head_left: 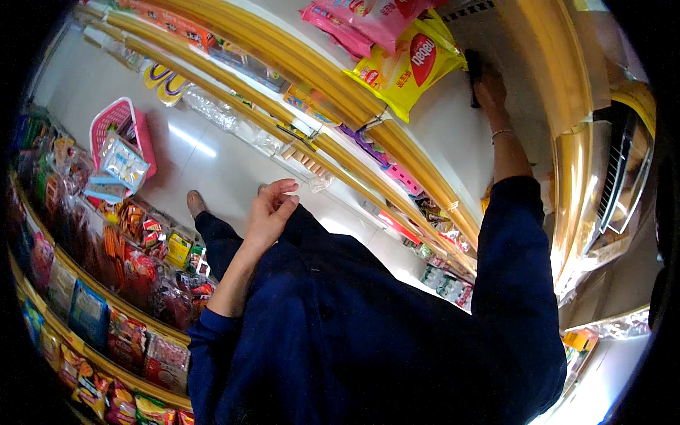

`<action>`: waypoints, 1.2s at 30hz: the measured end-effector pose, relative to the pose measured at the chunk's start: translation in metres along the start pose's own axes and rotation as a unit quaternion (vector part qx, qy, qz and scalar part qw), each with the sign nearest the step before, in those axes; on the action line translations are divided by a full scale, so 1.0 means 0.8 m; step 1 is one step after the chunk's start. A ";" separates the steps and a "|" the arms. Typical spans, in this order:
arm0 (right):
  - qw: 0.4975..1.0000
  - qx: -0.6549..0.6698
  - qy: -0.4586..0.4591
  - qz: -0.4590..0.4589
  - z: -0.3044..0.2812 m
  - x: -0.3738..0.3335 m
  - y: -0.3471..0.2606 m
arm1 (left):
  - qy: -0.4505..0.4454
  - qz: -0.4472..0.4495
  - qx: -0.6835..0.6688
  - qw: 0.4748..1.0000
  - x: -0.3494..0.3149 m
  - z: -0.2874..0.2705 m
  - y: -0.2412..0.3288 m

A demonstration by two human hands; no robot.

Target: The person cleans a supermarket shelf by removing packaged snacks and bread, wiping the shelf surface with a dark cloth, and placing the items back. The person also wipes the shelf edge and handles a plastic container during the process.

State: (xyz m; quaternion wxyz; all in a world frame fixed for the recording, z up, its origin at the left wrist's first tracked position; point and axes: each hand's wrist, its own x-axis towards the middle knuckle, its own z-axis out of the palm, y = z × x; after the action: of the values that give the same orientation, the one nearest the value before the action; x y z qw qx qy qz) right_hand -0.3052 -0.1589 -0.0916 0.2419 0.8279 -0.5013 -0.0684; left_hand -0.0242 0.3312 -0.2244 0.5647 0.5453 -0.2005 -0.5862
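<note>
My right hand [490, 91] reaches far onto a pale shelf board [443, 117]. It is closed on a dark, narrow object [472, 78] whose kind I cannot make out. Left of it lies a yellow snack bag [411, 65] with a red oval, partly over the shelf's front edge. Pink snack packs [361, 25] are heaped behind that bag. My left hand [270, 216] hangs in front of my body, its fingers loosely bent and apart from the thumb, with nothing in it.
Yellow-edged shelves [283, 57] curve across the upper right, with goods on the lower tiers. On the floor at the left stands a pink plastic basket [113, 113] beside rows of packaged snacks [127, 333]. A wire rack [618, 173] is at the far right.
</note>
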 end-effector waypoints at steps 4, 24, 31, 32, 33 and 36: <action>0.996 0.056 0.014 -0.065 -0.015 0.037 0.000 | -0.003 -0.011 -0.013 1.000 -0.008 0.012 -0.002; 0.994 0.074 -0.067 0.048 -0.033 -0.074 0.033 | 0.125 -0.073 0.008 0.990 -0.081 -0.090 -0.031; 0.494 0.824 -0.031 0.276 -0.123 -0.189 0.006 | 0.096 -0.069 0.012 0.993 -0.090 -0.132 -0.004; 0.472 0.835 -0.017 0.283 -0.165 -0.205 -0.034 | 0.099 -0.070 0.015 0.992 -0.093 -0.142 0.004; 0.430 0.861 0.010 0.270 -0.196 -0.227 -0.059 | 0.083 -0.050 0.037 0.995 -0.090 -0.151 0.012; 0.394 0.901 -0.078 0.164 -0.248 -0.255 -0.139 | 0.054 -0.026 0.071 0.996 -0.087 -0.184 0.038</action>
State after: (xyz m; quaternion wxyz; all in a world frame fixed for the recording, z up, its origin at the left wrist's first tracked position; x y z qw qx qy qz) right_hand -0.2455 0.1256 0.0027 -0.6790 0.4562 -0.4137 0.3996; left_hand 0.1003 0.4396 -0.2174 0.5192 0.6195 -0.1964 -0.5551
